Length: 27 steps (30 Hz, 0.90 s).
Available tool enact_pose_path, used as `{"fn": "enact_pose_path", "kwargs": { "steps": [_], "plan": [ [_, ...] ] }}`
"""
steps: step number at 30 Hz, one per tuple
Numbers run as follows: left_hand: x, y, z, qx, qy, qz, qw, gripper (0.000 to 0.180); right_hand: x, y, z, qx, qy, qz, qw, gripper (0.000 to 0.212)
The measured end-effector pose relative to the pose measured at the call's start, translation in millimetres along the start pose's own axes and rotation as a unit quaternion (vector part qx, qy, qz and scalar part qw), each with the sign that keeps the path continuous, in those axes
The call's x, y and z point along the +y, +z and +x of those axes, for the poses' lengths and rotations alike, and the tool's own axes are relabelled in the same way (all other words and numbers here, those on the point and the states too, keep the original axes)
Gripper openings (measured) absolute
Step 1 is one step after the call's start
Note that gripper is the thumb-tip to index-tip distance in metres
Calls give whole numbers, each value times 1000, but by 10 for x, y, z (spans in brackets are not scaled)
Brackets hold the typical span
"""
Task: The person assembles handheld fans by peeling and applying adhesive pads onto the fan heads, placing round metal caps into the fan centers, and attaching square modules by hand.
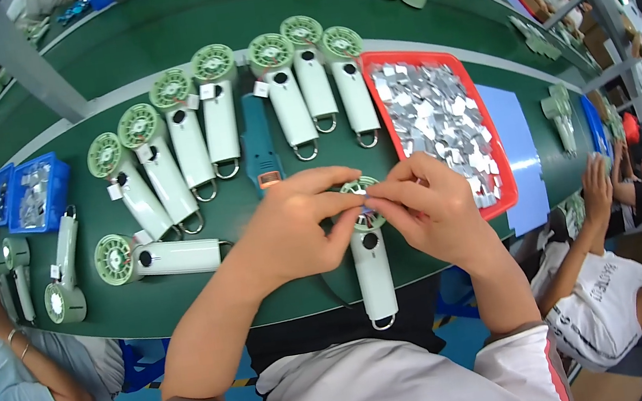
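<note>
A pale green handheld fan lies in front of me, its round head away from me and its metal loop towards me. My left hand is closed in a pinch over the fan's head, from the left. From the right, my right hand pinches at the same spot, so the fingertips nearly meet. Something small and bluish shows between them, too small to name. My hands cover part of the fan's head. To the right, a red tray holds many small silvery-white pieces.
Several similar fans stand in an arc beyond my hands; one fan lies sideways at left. Among them lies a teal power screwdriver. Blue bins sit at far left, a blue sheet right. People work on both sides.
</note>
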<state>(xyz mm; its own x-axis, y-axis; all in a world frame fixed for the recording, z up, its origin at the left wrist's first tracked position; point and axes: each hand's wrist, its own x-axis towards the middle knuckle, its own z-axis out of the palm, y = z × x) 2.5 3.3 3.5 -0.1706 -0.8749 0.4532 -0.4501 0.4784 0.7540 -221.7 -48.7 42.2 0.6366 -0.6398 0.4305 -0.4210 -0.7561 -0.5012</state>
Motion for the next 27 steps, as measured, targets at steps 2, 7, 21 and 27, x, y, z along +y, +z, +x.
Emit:
{"fn": "enact_pose_path", "kwargs": {
  "steps": [2,7,21,27],
  "plan": [
    [-16,16,-22,3,-6,0,1000,21,-10,47,-20,4,-7,0,1000,20],
    [-48,32,-23,-3,9,-28,1000,20,-8,73,-69,11,10,4,1000,18],
    [-58,23,-24,-2,12,-28,1000,19,-47,84,-232,33,63,46,996,26],
    [-11,-57,7,-9,3,-7,1000,21,38,202,-283,31,26,71,997,38]
  ]
}}
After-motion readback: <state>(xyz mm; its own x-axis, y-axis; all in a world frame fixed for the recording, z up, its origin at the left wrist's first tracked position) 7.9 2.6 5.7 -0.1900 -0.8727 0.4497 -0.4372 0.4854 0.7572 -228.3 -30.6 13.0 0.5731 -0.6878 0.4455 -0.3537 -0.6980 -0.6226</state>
